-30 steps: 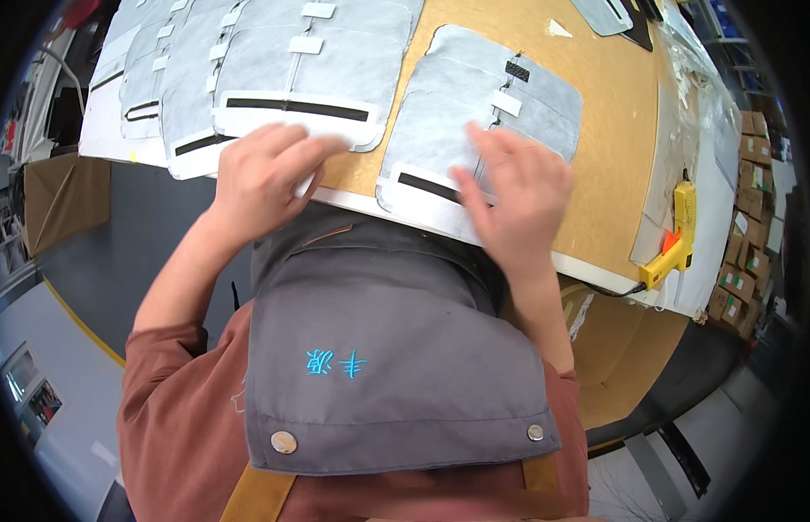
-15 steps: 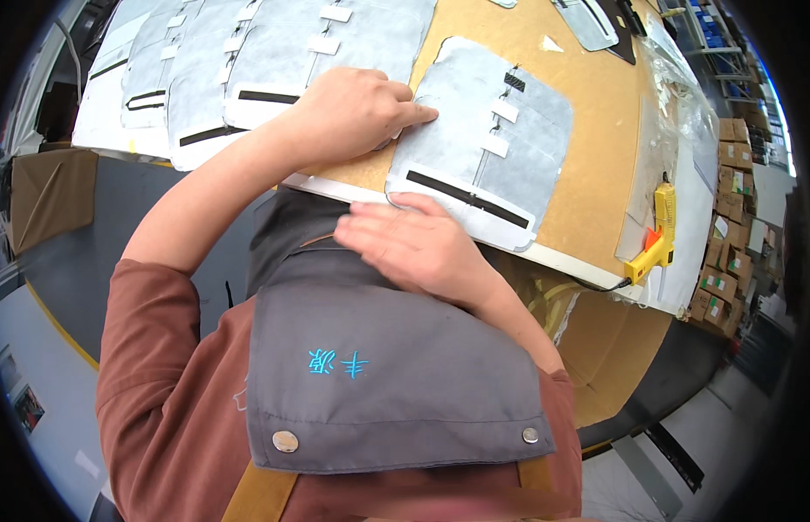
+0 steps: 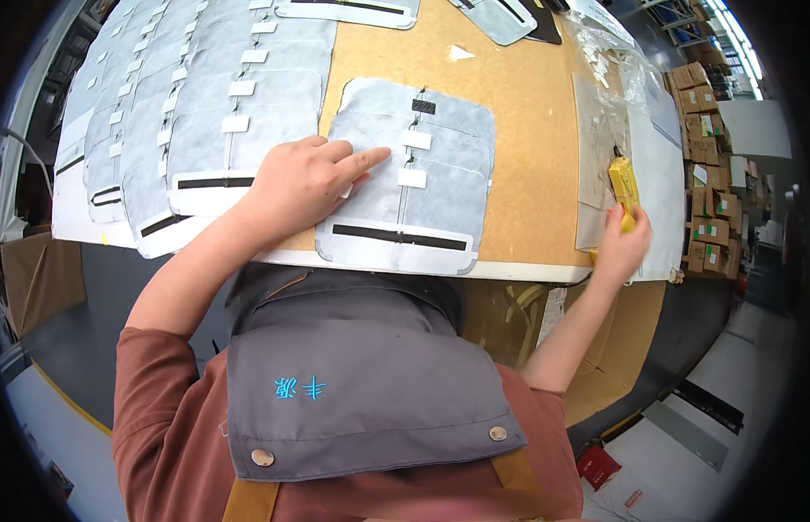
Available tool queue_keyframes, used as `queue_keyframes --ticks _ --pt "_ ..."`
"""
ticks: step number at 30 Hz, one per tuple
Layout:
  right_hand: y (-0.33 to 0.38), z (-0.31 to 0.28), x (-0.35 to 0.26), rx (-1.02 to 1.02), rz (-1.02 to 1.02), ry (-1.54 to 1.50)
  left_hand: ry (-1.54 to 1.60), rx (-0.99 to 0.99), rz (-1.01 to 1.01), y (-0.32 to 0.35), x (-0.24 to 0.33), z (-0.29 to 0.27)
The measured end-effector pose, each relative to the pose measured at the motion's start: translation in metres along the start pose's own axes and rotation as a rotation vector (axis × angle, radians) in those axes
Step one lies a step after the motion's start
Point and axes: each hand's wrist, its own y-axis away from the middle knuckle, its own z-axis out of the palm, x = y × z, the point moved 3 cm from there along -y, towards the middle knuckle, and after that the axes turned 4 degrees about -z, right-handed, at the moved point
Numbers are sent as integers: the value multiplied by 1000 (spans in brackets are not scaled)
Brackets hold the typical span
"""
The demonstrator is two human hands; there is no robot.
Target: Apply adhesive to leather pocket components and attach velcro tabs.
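Note:
A grey, padded fabric panel [image 3: 448, 191] lies flat by the table's front edge. Down its middle runs a thin cord with white tabs [image 3: 412, 178] and a small black patch [image 3: 424, 107]; a black strip [image 3: 361, 233] crosses its white lower border. My left hand [image 3: 309, 184] rests over the panel's left edge, index finger stretched toward the tabs and the other fingers partly bent. At the table's right side, my right hand [image 3: 622, 248] has its fingers round the handle of a yellow hot glue gun [image 3: 625, 183], whose tip points away from me.
Several similar grey panels [image 3: 287, 70] overlap on the left side of the table [image 3: 535, 165]. More pieces [image 3: 500, 19] lie at the back. Clear plastic film [image 3: 631, 74] is bunched at the far right. An open cardboard box [image 3: 631, 348] stands below the front edge.
My right hand has gone from the table's front edge over to the glue gun and taken hold of it. My left hand remains on the panel's left side; the view has shifted.

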Motion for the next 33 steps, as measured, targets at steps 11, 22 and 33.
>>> queue_keyframes --ticks 11,22,33 --pt "8 21 72 -572 587 -49 38 34 57 -42 6 24" --pt "13 30 91 -495 960 -793 19 76 99 -42 3 34" --pt "3 -49 44 123 637 -1103 171 116 -6 -46 -3 19"
